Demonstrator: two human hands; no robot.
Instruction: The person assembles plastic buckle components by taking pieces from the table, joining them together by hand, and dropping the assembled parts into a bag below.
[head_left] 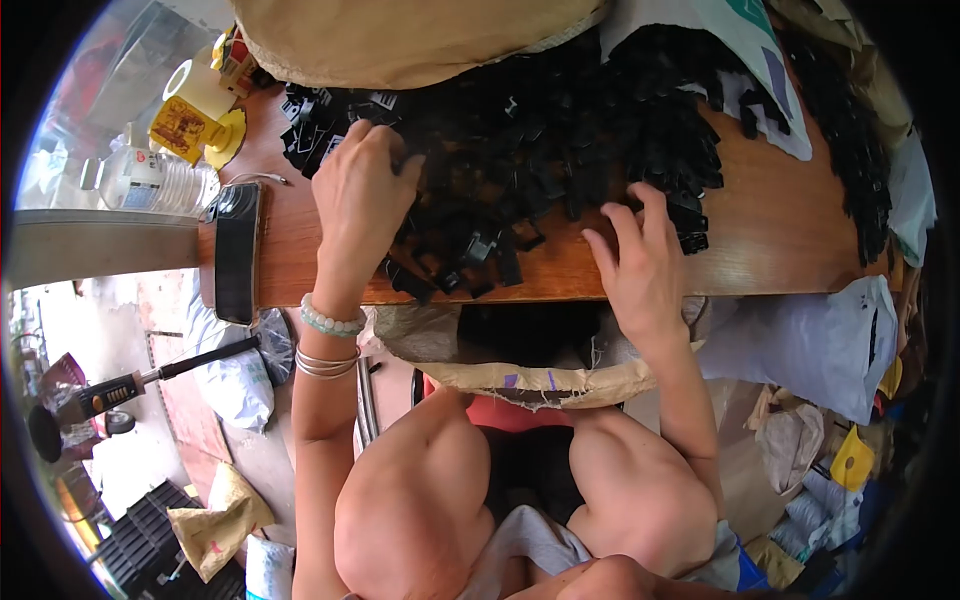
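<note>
Many black parts (520,140), left fingers (372,140) curled over them (hold unclear), right fingers (628,235) parted, empty, near tabletop edge (770,276)

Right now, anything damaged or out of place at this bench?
Two things: the sack below the table has a ragged rim with loose threads, so it looks worn; and the phone seems to jut past the front edge.

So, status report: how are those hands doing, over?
Left hand at the black pieces, grip hidden. Right hand open at their edge. Phone left of both, seemingly out of the way.
</note>
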